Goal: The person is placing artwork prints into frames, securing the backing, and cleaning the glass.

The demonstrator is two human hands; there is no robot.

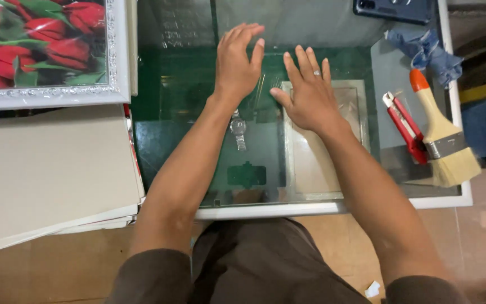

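A large sheet of glass (187, 118) lies flat in a white frame (310, 209) in front of me. My left hand (238, 63) rests palm down on the glass near its middle, fingers slightly spread and holding nothing. My right hand (309, 95), with a ring on one finger, presses flat on the glass just to the right of it, above a pale rectangular board (316, 163) seen under the glass. The two hands nearly touch at the thumbs.
A red utility knife (405, 126) and a wide paintbrush with an orange handle (440, 135) lie on the right of the glass. A blue cloth (426, 50) and a dark phone (392, 10) sit at the back right. A framed picture of red tulips (46, 50) and pale boards (46, 174) lie left.
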